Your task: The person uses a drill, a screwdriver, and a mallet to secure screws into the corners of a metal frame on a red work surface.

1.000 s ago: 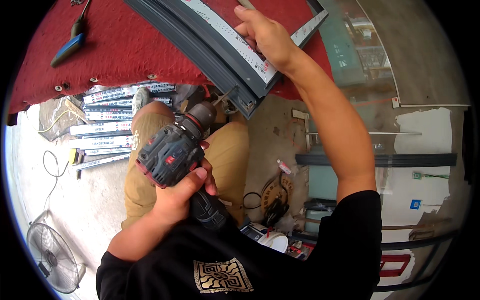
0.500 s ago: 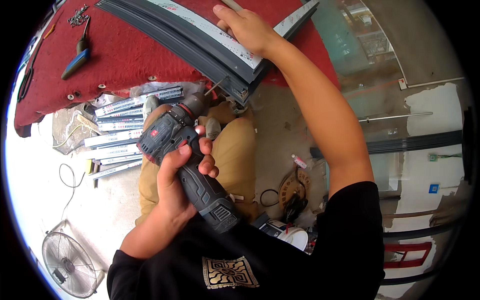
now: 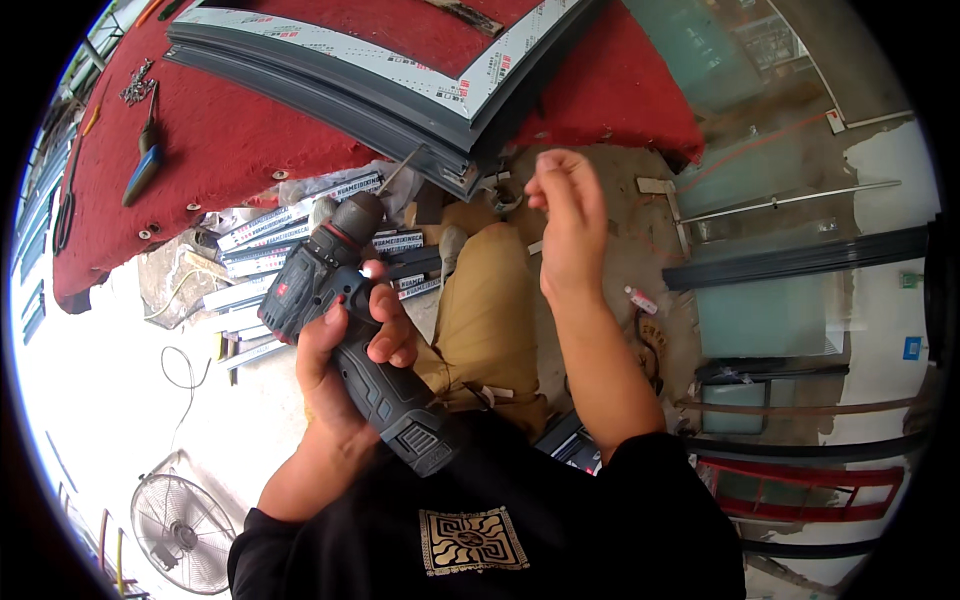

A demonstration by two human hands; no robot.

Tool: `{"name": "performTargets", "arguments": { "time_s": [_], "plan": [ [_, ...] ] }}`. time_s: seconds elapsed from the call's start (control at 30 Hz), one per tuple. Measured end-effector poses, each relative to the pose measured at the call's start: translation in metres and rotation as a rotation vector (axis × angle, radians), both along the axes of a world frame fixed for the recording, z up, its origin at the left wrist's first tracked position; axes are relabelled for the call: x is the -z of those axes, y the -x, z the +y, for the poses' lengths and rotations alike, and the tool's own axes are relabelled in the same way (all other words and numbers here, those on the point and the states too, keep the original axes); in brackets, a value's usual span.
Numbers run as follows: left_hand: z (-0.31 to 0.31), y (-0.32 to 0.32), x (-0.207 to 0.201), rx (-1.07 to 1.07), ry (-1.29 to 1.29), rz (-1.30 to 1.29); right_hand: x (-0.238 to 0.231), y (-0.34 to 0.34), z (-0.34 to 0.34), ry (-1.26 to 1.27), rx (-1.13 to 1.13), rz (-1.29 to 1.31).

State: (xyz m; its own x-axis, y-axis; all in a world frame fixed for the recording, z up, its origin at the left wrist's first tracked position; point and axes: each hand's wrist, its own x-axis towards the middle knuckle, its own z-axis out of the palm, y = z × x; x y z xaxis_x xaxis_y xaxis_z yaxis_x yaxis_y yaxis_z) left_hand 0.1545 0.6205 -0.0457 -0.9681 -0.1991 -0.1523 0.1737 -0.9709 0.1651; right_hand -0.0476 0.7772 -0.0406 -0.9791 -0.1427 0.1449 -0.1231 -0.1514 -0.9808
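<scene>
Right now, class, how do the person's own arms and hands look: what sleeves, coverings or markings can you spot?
The left sleeve and right sleeve are short and black, part of a black shirt with a square, gold-toned patterned emblem on its front. The left hand and right hand are ungloved, and no watch or bracelet shows.

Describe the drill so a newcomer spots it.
Find the red cloth, then the left hand below it. That hand grips the drill: dark grey, pistol-shaped, its thin bit toward the frame, unlike the long, flat strips behind.
</scene>
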Motion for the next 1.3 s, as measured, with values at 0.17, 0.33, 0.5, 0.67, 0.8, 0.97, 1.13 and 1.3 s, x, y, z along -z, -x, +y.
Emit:
{"name": "performTargets", "arguments": {
  "time_s": [0.17,0.33,0.5,0.67,0.8,0.97,1.13,1.3],
  "plan": [
    [-0.005,-0.003,-0.001,0.025,-0.055,0.006,0.005,-0.019,-0.003,0.069,-0.328,-0.309],
    [-0.005,-0.003,-0.001,0.020,-0.064,0.007,0.009,-0.013,-0.014,0.044,-0.483,-0.394],
    [-0.004,-0.004,-0.004,0.007,-0.062,-0.005,0.012,-0.013,-0.021,0.103,-0.477,-0.379],
    [-0.005,-0.004,-0.002,0.020,-0.053,0.002,0.011,-0.016,-0.028,0.089,-0.399,-0.368],
    [-0.007,-0.005,-0.002,0.029,-0.040,-0.004,0.008,-0.014,-0.026,0.049,-0.401,-0.351],
    [-0.007,-0.006,-0.002,0.040,-0.025,-0.002,0.008,-0.015,-0.018,-0.046,-0.409,-0.361],
    [0.003,-0.013,-0.025,0.020,-0.047,-0.091,0.005,-0.015,-0.016,-0.050,-0.456,-0.365],
    [-0.002,-0.047,-0.010,0.060,0.102,-0.057,0.003,-0.013,-0.017,-0.023,-0.462,-0.376]
  ]
}}
